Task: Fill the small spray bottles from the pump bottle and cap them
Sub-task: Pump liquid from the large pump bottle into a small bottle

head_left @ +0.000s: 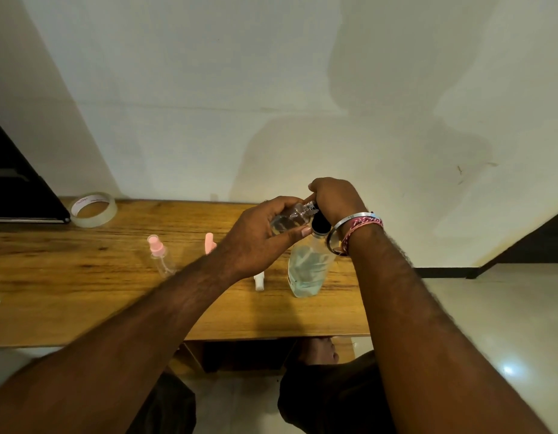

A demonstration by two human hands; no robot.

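While the left hand (259,236) holds a small bottle (290,218) tipped at the pump bottle (309,270), the right hand (335,198) grips the pump; one capped bottle (160,255) stands mid-left, filling seems unfinished.

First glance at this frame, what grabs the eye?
Both hands meet above the wooden table: the left hand holds a small clear bottle tilted at the pump bottle, whose top the right hand covers. Left of them stands a pink-capped spray bottle; a tape roll lies at the back.
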